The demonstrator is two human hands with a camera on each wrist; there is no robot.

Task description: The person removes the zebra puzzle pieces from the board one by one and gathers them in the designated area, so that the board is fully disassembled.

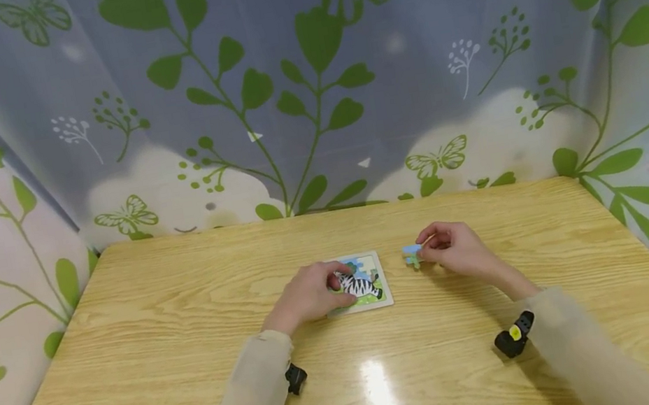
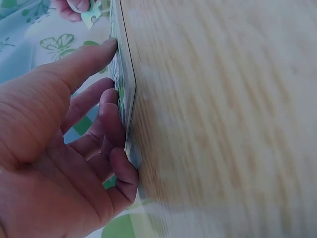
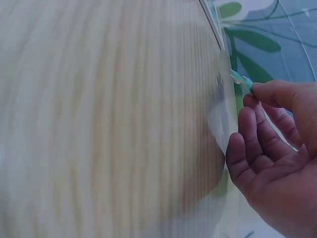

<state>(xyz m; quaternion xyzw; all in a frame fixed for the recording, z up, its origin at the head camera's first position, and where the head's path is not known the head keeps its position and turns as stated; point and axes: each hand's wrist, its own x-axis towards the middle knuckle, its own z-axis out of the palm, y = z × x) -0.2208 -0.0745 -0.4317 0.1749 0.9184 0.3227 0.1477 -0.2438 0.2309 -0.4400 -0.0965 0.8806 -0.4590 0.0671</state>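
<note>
A yellow mark, too small to read, sits on the black wrist device (image 1: 512, 338) nearer than the zebra puzzle (image 1: 362, 286) and to its right. The puzzle lies flat on a pale wood-grained counter (image 1: 183, 274), its printed zebra over green and blue, with a cream gap at its upper right. A bright strip of glare (image 1: 383, 398) shines on the counter in front of the puzzle. Beyond it and to both sides hangs a curtain (image 1: 276, 97), blue-grey and whitish, printed with green leaves, butterflies and clouds. The person's left grip (image 1: 308, 293) holds the puzzle by its left side, fingers curled. The right grip (image 1: 454, 249), right of the puzzle, pinches a blue and green puzzle piece (image 1: 412, 252) between thumb and finger, apart from the puzzle.
</note>
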